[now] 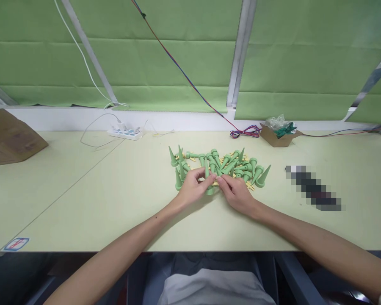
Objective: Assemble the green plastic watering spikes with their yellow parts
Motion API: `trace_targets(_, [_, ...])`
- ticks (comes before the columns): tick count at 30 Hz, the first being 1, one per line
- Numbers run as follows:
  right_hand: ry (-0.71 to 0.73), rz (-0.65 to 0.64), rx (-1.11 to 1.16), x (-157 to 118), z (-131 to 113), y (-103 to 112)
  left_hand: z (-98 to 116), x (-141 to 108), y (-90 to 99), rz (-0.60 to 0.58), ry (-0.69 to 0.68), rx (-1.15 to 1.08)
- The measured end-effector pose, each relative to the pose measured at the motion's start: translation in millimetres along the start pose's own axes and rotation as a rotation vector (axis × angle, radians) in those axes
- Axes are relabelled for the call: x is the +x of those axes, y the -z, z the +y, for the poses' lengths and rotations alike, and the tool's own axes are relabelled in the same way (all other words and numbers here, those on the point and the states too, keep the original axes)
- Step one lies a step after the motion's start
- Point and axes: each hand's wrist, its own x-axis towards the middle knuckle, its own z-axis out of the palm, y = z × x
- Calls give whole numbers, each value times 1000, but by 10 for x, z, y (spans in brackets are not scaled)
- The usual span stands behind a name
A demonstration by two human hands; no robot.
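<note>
A pile of green plastic cone-shaped spikes (230, 165) with small yellow plastic pieces (250, 185) among them lies on the table before me. My left hand (193, 185) is closed at the pile's near edge, its fingers around a green plastic spike (207, 169) that points upward. Opposite it, my right hand (238, 194) is pinched, thumb and index finger meeting the left fingertips. A bit of yellow shows between the fingertips; most of that small piece is hidden. Both hands rest low, close to the tabletop.
A pale table (114, 203) spans the view. At the back are a white power strip (127, 133), coiled red-blue wire (246, 131) and a small cardboard box (277, 140) holding plastic and green material. A larger cardboard box (15, 137) sits left; a pixelated dark object (314, 188) lies right.
</note>
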Motion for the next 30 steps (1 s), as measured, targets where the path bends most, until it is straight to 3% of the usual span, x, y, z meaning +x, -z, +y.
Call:
trace_targets(8, [-1, -50, 74, -23, -24, 11, -15, 13, 10, 46, 9, -26])
trace_targets(17, [69, -40, 17, -3, 7, 7, -14, 7, 5, -1, -22, 16])
trace_targets(30, [11, -66, 70, -23, -3, 11, 6, 6, 21, 33, -16, -9])
